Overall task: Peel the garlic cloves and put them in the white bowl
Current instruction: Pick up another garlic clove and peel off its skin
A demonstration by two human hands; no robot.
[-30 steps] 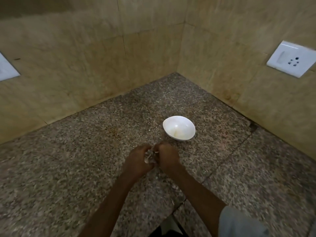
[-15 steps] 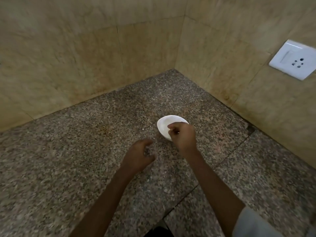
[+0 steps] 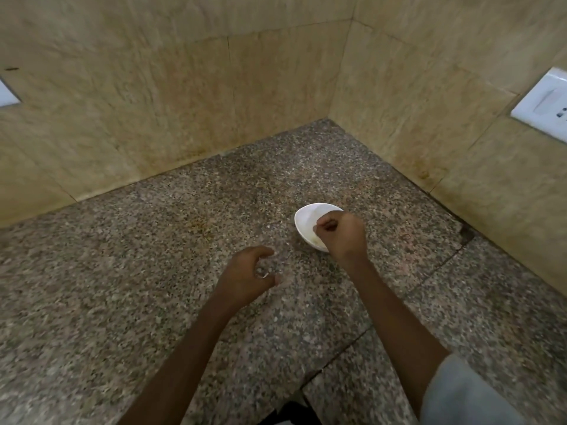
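A few pale yellowish peeled garlic cloves (image 3: 314, 240) lie low in the small round white ceramic bowl (image 3: 306, 220). They are too small and too covered to tell which way they point or how their long axis runs. The bowl stands upright on the speckled brown-grey granite counter (image 3: 153, 286), at about 1 o'clock from the middle of the view and well apart from both walls. The right hand (image 3: 343, 236) hangs over the bowl's 4 o'clock half, knuckles up, wrist bent down, with its fingertips (image 3: 322, 226) bunched against the thumb; whether they pinch a clove cannot be told. Its forearm runs back toward 5 o'clock into a light grey sleeve (image 3: 460, 394). The left hand (image 3: 245, 276) is at 8 o'clock from the bowl, just above the counter, fingers curled round a small white scrap (image 3: 263, 274), garlic or skin I cannot tell. Beige stone-look wall tiles (image 3: 184, 118) meet in a corner at 12 o'clock. A white wall socket plate (image 3: 544, 105) sits at 2 o'clock and another white plate (image 3: 6, 95) at 10 o'clock.
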